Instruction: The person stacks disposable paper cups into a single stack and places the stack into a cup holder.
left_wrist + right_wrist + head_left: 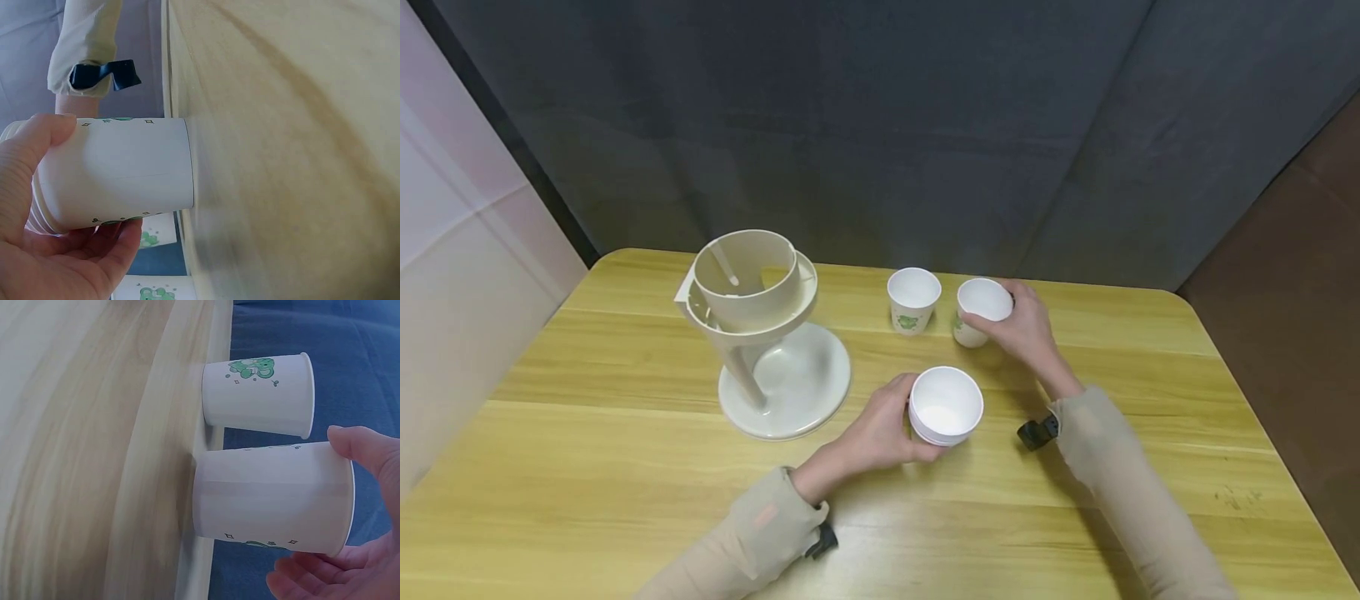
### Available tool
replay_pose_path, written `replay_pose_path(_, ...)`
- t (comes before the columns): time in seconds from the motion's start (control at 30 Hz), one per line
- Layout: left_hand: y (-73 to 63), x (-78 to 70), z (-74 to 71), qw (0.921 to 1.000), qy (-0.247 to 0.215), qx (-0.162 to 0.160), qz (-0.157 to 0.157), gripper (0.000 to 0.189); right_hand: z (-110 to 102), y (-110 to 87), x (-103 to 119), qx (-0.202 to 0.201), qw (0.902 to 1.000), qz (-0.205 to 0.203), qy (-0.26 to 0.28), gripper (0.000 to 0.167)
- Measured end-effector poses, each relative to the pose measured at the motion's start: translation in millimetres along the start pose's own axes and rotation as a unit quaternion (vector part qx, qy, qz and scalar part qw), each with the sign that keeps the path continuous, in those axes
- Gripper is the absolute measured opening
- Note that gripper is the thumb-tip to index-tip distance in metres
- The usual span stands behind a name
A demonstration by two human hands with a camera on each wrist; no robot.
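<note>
My left hand grips a stack of white paper cups, thumb on one side and fingers on the other. Several nested rims show at the mouth end of the cup stack in the left wrist view. Farther back and to the right, my right hand holds a single paper cup near its rim, thumb and fingers on opposite sides. That cup stands upright on the table. Just left of it, another paper cup with a green bear print stands by itself, untouched.
A cream plastic stand with an open ring-shaped top and a round base occupies the left part of the wooden table. Behind the table's back edge hangs a dark curtain.
</note>
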State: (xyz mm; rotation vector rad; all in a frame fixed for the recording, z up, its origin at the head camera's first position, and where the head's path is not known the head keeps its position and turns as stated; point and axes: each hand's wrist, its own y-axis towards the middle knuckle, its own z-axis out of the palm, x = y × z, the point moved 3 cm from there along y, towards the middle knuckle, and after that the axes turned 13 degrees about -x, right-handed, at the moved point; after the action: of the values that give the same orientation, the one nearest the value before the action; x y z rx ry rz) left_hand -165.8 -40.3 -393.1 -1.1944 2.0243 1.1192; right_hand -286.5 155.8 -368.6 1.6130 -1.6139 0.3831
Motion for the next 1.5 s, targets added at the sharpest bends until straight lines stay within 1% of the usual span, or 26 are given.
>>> replay_pose_path(0.33,-0.6,0.2,-0.6,1.0,0.003,-0.003,0.003,0.076,-18.0,-12.0,-4.5,0.002,1.0,0.0,-0.009,0.076)
replay_pose_path(0.5,-0.8,0.6,-0.4,1.0,0.003,-0.004,0.003,0.076,-26.9,-17.9,-7.7,-0.003,0.9999,-0.009,-0.006,0.073)
replay_pose_path(0.67,-0.5,0.7,0.1,1.0,0.001,-0.002,-0.001,0.076,-35.7,-24.6,-10.6,-0.006,0.9996,-0.022,-0.014,0.07)
replay_pose_path(0.83,-0.5,-0.4,-0.2,1.0,0.002,-0.004,0.0,0.076,-44.6,-33.3,-11.9,0.002,0.9994,-0.029,-0.022,0.067)
replay_pose_path(0.97,-0.5,0.2,0.5,1.0,0.003,-0.003,0.004,0.075,-51.3,-40.4,-14.4,0.009,0.9992,-0.028,-0.026,0.07)
replay_pose_path(1.27,-0.6,-1.1,-0.1,1.0,0.0,-0.005,0.008,0.075,-67.3,-59.9,-17.8,0.017,0.9991,-0.039,-0.008,0.068)
replay_pose_path(1.4,-0.9,-0.8,-0.1,0.9999,0.002,-0.006,0.009,0.075,-74.3,-71.3,-19.8,0.021,0.9989,-0.04,-0.009,0.067)
replay_pose_path(1.5,-1.0,-0.3,0.1,0.9999,0.003,-0.007,0.01,0.075,-79.1,-80.7,-20.9,0.02,0.9985,-0.051,-0.011,0.066)
